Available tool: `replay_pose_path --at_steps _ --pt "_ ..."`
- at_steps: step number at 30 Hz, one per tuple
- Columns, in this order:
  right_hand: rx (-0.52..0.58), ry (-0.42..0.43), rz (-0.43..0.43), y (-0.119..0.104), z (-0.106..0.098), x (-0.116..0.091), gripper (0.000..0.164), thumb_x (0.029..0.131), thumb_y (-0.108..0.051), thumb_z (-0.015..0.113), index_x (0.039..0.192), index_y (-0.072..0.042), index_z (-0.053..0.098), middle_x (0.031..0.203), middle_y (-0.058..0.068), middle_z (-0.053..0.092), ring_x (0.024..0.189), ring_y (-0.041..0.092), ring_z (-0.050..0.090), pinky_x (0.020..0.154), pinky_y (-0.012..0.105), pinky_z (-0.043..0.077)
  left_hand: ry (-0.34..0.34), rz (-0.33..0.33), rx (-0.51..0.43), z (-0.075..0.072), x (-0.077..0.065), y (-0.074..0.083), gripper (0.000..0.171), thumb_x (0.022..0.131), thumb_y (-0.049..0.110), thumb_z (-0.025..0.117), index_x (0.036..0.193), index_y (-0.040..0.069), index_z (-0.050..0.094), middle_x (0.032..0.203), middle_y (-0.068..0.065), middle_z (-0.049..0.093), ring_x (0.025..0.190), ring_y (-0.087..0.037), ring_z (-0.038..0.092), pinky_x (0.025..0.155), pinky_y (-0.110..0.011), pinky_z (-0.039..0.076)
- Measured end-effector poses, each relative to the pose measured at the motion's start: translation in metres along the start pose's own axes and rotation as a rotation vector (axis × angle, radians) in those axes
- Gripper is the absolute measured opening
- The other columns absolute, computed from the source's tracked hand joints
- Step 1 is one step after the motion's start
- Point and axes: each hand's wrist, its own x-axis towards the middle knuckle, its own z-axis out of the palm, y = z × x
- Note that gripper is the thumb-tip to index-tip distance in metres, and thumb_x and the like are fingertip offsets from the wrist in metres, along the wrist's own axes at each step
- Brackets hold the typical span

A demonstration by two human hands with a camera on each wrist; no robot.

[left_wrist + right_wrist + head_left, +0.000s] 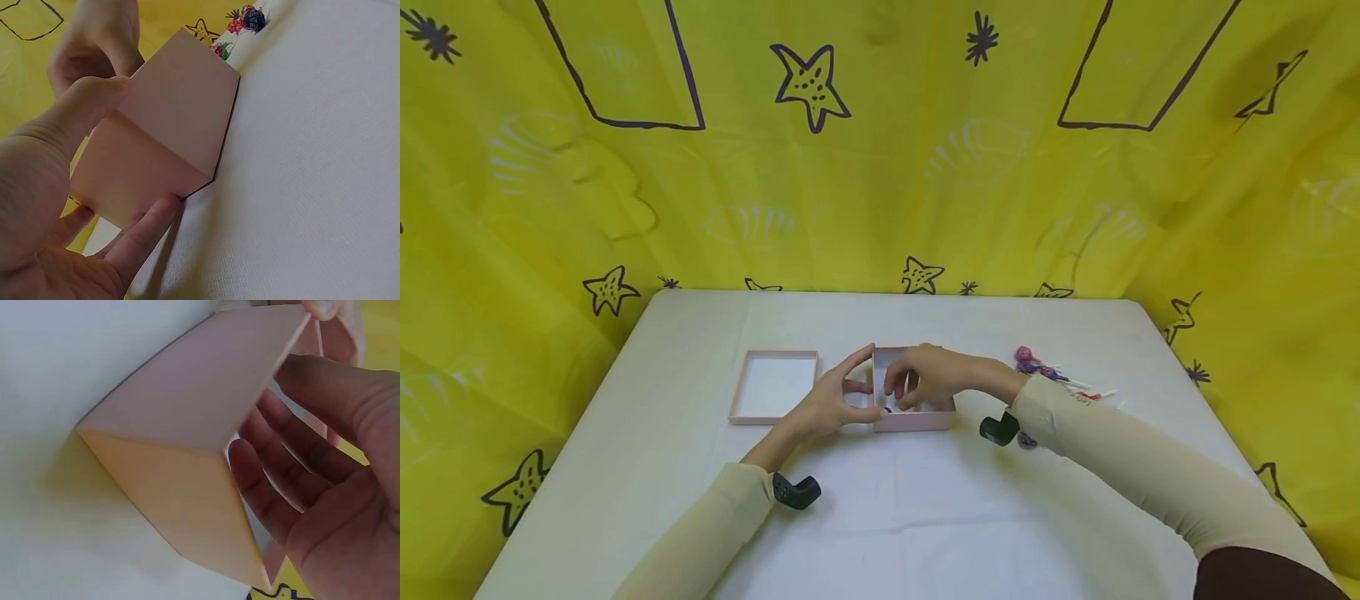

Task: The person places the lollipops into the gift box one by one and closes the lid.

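A pale pink open box (913, 422) stands on the white table. My left hand (826, 403) grips its left end, thumb at the near corner and fingers spread along the side toward the far corner. In the left wrist view, that thumb presses the upper edge of the box (181, 94). My right hand (931, 375) reaches down into the box with bent fingers. In the right wrist view, the right hand's fingers (247, 472) dip behind the box wall; I cannot tell whether they hold anything. A small dark purple bit shows inside near the left thumb.
A shallow pink-rimmed lid (775, 387) with a white inside lies left of the box. Several wrapped lollipops (1037, 367) lie at the right, partly behind the right forearm. One dark wrapped candy (1027, 440) sits nearer. A yellow patterned curtain (880, 183) surrounds the table.
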Motion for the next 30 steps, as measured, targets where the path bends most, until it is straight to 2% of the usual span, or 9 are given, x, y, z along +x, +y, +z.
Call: replay_pose_path --at_steps 10,13,19,23,30 --pt "-0.034 0.123 -0.003 -0.005 -0.021 -0.034 0.018 0.092 -0.009 0.078 0.11 -0.008 0.075 0.093 -0.008 0.071 0.087 0.01 0.064 0.08 0.028 0.056 0.017 -0.01 0.024 0.001 0.002 0.002 0.106 0.08 0.018 0.09 0.165 0.02 0.025 0.167 -0.001 0.028 0.122 -0.028 0.062 0.092 -0.041 0.053" --pt "-0.047 0.15 0.005 -0.004 -0.024 -0.046 0.019 0.092 -0.01 0.077 0.111 -0.008 0.075 0.092 -0.01 0.071 0.087 0.01 0.066 0.081 0.03 0.056 0.017 -0.017 0.022 0.001 0.002 0.002 0.107 0.08 0.018 0.091 0.165 0.021 0.026 0.167 -0.001 0.029 0.122 -0.028 0.062 0.092 -0.042 0.053" --pt "-0.049 0.216 0.047 0.0 -0.028 -0.074 0.021 0.093 -0.01 0.075 0.115 -0.011 0.074 0.101 -0.005 0.072 0.089 0.011 0.066 0.08 0.032 0.056 0.017 -0.025 0.021 0.002 0.001 0.002 0.107 0.08 0.019 0.091 0.164 0.021 0.026 0.167 -0.001 0.028 0.123 -0.028 0.061 0.091 -0.04 0.053" --pt "-0.052 0.258 0.092 0.0 -0.03 -0.094 0.029 0.093 -0.012 0.077 0.122 -0.015 0.072 0.108 0.001 0.072 0.091 0.012 0.067 0.077 0.032 0.056 0.019 -0.027 0.031 0.001 0.001 0.002 0.106 0.08 0.02 0.091 0.164 0.021 0.026 0.168 -0.001 0.027 0.123 -0.028 0.061 0.094 -0.043 0.053" --pt "-0.07 0.31 0.143 0.003 -0.025 -0.13 0.045 0.088 -0.014 0.082 0.13 -0.018 0.065 0.111 -0.002 0.067 0.085 0.011 0.065 0.069 0.028 0.056 0.021 -0.032 0.046 0.001 0.001 0.001 0.106 0.081 0.023 0.091 0.165 0.023 0.026 0.168 0.0 0.026 0.124 -0.028 0.061 0.095 -0.044 0.054"
